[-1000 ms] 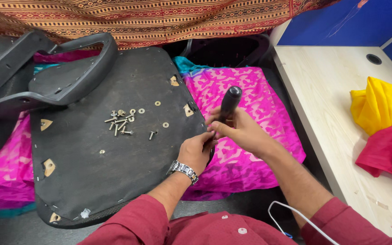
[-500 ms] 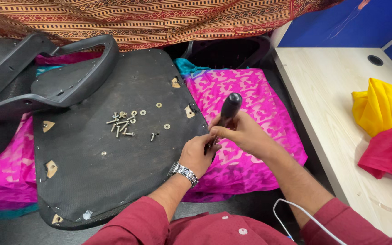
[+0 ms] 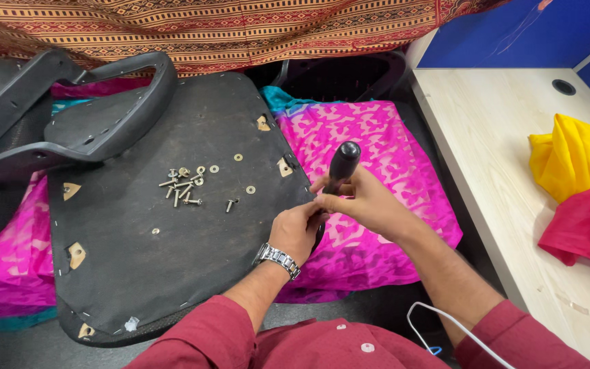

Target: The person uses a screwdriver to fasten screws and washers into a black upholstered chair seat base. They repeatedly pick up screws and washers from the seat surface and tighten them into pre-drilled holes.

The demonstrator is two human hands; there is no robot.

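My right hand (image 3: 367,201) grips the black handle of a screwdriver (image 3: 341,166), held upright just past the right edge of an upturned black chair seat (image 3: 138,253). My left hand (image 3: 297,229), with a metal watch on the wrist, pinches the tool's lower end, which is hidden behind the fingers. A loose cluster of screws and washers (image 3: 186,184) lies on the seat's underside, left of both hands.
Black chair armrests (image 3: 69,130) rest on the seat's far left. Pink patterned cloth (image 3: 384,157) lies under and right of the seat. A pale wooden desk (image 3: 513,157) on the right holds yellow cloth (image 3: 575,164) and red cloth (image 3: 588,225). A white cable (image 3: 445,321) loops near my lap.
Both hands and the screwdriver have stayed almost in place; only my fingers shifted slightly around the tool's lower end.
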